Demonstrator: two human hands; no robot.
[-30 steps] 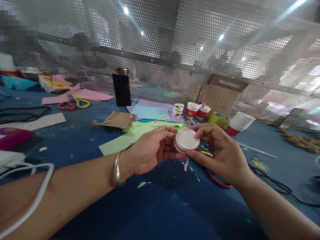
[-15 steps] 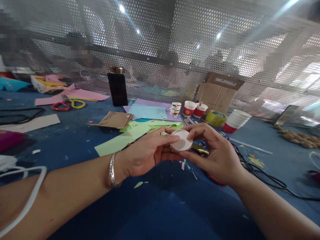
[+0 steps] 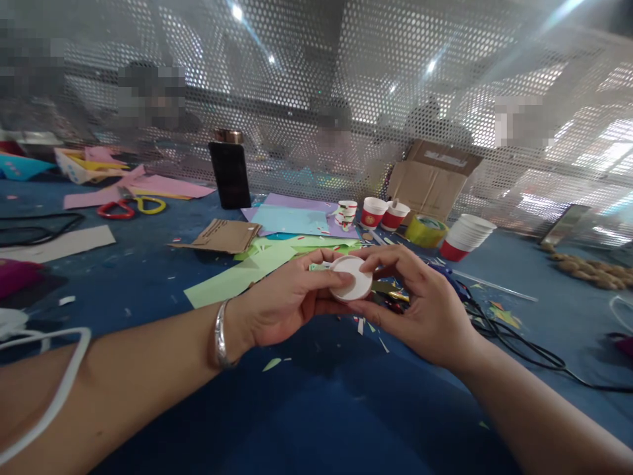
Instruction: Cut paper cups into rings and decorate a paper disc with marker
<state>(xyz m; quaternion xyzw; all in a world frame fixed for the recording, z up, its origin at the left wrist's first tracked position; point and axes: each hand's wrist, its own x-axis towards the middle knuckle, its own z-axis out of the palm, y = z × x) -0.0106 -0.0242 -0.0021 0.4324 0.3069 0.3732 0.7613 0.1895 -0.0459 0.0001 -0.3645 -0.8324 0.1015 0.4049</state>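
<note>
Both hands are on it: the left hand (image 3: 277,300) lays its thumb flat across the white paper cup base (image 3: 360,287), fingers curled behind, while the right hand (image 3: 422,303) pinches the opposite rim between bent fingers and thumb, barely parted. It's held above the middle of the blue table (image 3: 306,415), tilted to show its round, smooth face. Towards the near edge, a broad blue stretch runs below the wrists; beyond the hands it's tighter, with limp green paper (image 3: 235,280), corrugated cardboard (image 3: 225,236) and a glossy yellow tape roll (image 3: 426,231). Nested paper cups (image 3: 467,236) lean right of the tape, and perforated mesh (image 3: 291,79) rises along the far edge. And there's the change: a second ago that left thumb sat at the rim; now it's across the face!
</note>
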